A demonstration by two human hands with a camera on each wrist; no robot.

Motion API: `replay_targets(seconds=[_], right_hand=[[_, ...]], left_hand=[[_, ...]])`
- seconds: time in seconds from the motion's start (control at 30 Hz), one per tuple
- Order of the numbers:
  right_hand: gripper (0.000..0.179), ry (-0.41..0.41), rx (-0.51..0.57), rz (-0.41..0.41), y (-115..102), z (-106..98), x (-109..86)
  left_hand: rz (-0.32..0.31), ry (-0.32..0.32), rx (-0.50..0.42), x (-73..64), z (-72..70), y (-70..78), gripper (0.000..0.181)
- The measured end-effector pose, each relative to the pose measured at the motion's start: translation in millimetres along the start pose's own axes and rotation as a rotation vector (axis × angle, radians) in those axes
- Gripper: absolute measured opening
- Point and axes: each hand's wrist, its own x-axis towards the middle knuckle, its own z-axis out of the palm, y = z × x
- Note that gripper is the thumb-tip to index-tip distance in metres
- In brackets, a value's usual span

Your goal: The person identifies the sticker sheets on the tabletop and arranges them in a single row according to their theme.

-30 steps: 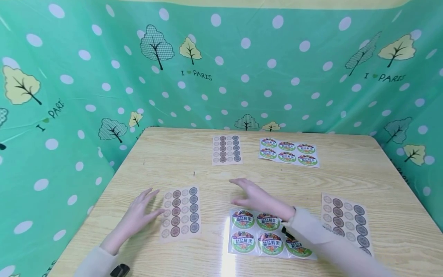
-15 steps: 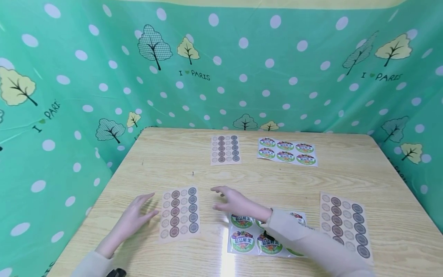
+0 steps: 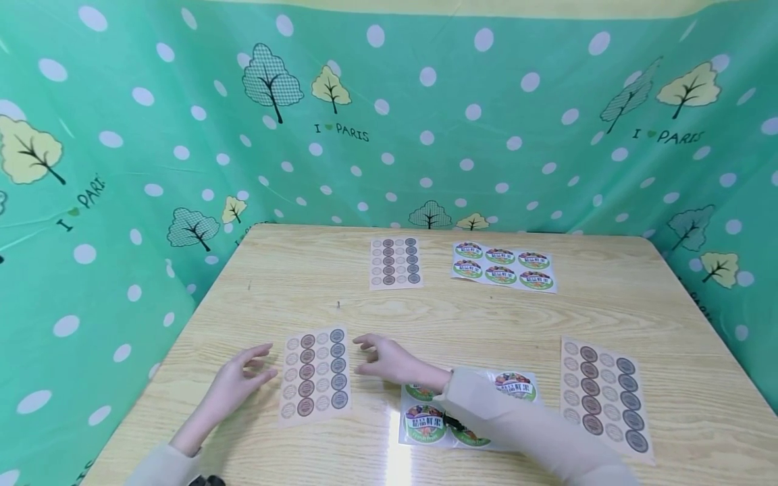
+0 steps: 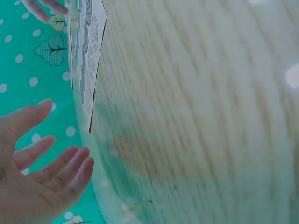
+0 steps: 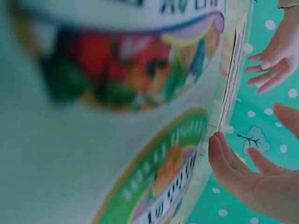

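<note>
A sheet of round stickers [image 3: 315, 374], in columns of pale, brown and grey circles, lies flat on the table between my two hands. My left hand [image 3: 234, 383] hovers just off its left edge, fingers relaxed and holding nothing. On the other side, my right hand [image 3: 392, 361] is held close to the sheet's right edge, fingers loosely bent and holding nothing. Beneath the right forearm lies a sheet of oval fruit stickers [image 3: 425, 425], partly covered by the sleeve. Both wrist views show the palms and fingers apart from the sheet; the left hand [image 4: 46, 182] appears clearly in the left one.
Another round-sticker sheet [image 3: 608, 398] lies at the right. Toward the back are a smaller-looking round-sticker sheet [image 3: 396, 263] and a second fruit-sticker sheet [image 3: 503, 266]. A green patterned curtain [image 3: 389, 121] hangs behind and beside the wooden table [image 3: 486, 324].
My right hand has moved left, from above the fruit stickers to beside the round-sticker sheet. My left hand has drawn back slightly to the left. The sheets lie as before.
</note>
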Motion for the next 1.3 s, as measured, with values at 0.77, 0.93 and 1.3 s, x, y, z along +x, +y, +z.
replay_targets(seconds=[0.77,0.93,1.3], right_hand=[[0.067,-0.014,0.229,0.079,-7.6,22.0,4.5],[0.067,-0.014,0.236,0.094,-8.2,26.1,3.8],[0.069,-0.005,0.223,0.136,-12.1,34.5,1.2]], left_hand=[[-0.127,-0.106,-0.150,1.8,10.0,-0.5,0.053],[-0.149,-0.103,-0.169,-0.6,12.7,2.6,0.052],[-0.224,-0.109,-0.172,-3.3,19.4,7.7,0.053]])
